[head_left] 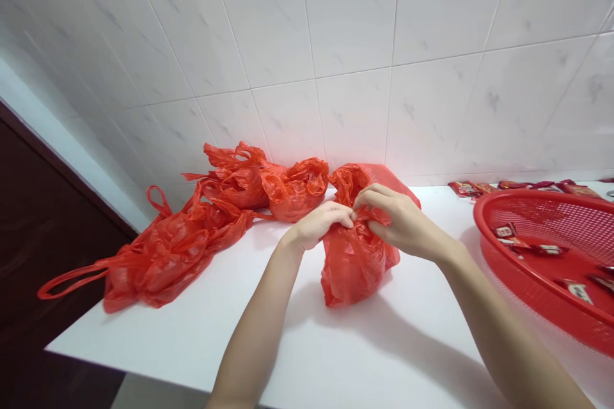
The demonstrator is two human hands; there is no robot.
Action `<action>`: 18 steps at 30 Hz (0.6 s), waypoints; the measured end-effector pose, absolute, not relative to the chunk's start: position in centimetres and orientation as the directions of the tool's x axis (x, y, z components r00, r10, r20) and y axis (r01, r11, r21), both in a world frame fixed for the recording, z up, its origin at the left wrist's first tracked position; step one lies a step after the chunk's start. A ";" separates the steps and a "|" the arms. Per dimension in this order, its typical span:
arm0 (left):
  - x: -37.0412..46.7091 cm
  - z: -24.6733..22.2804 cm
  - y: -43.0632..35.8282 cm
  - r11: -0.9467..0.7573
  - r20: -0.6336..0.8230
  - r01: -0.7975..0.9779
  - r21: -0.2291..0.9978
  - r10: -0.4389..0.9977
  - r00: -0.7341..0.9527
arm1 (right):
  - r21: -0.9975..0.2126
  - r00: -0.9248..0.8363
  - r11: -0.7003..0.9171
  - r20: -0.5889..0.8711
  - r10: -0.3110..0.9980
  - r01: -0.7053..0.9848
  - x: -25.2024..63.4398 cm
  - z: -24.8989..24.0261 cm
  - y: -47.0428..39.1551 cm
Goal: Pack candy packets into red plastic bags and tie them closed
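A red plastic bag [355, 268] with a bulging bottom rests on the white table in front of me. My left hand [326, 222] is closed on the gathered top of the bag from the left side. From the right, my right hand [398, 217] pinches the same bunched plastic, its fingers bent around the bag's neck. What the bag contains is hidden by the red film. Its upper part and handles spread out behind my fingers.
Several filled red plastic bags [177, 249] line the left and back of the white table [240, 326]. At the right stands a red mesh basket [503, 255] with small packets [549, 249] inside. More red packets [472, 189] lie along the tiled wall [355, 108].
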State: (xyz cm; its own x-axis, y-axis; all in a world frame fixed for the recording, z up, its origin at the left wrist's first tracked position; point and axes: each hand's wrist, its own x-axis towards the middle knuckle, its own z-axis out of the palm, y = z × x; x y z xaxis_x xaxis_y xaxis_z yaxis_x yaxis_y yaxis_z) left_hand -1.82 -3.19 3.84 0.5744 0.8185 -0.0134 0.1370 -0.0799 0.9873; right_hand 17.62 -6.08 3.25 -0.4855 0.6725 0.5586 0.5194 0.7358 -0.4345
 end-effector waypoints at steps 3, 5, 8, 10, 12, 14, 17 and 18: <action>-1.7 3.7 -2.9 0.064 -0.043 -0.012 0.998 0.794 0.606 | -0.400 -0.472 0.735 0.578 0.666 0.547 17.8 3.2 -5.9; -1.6 3.5 -2.7 0.128 -0.048 -0.088 0.988 0.790 0.611 | -0.380 -0.466 0.755 0.612 0.639 0.535 17.8 3.3 -5.9; -1.5 3.4 -2.6 0.176 -0.046 -0.160 0.971 0.799 0.600 | -0.342 -0.443 0.823 0.714 0.542 0.454 17.6 3.3 -6.0; -1.6 3.3 -2.4 0.190 -0.042 -0.189 0.963 0.803 0.595 | -0.298 -0.420 0.865 0.779 0.465 0.404 17.6 3.4 -6.0; -1.7 3.2 -2.3 0.198 -0.047 -0.195 0.961 0.808 0.588 | -0.256 -0.412 0.887 0.812 0.414 0.385 17.7 3.4 -5.9; -2.0 3.3 -2.1 0.178 -0.047 -0.176 0.968 0.820 0.570 | -0.249 -0.413 0.889 0.815 0.407 0.384 18.0 3.6 -5.9; -2.6 3.4 -1.8 0.096 -0.026 -0.107 0.990 0.851 0.524 | -0.310 -0.417 0.869 0.782 0.463 0.384 18.6 3.9 -6.0; -2.8 3.5 -1.6 0.068 -0.013 -0.092 0.993 0.865 0.502 | -0.334 -0.425 0.862 0.765 0.484 0.381 18.9 4.1 -6.0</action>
State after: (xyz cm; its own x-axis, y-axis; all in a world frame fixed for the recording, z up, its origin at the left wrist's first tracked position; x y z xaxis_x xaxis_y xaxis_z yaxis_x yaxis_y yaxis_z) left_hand -2.76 -1.64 3.49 0.5018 0.8649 -0.0132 -0.0919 0.0685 0.9934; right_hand 18.90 -6.02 4.10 -0.4247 0.4844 0.7648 0.3814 0.8619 -0.3342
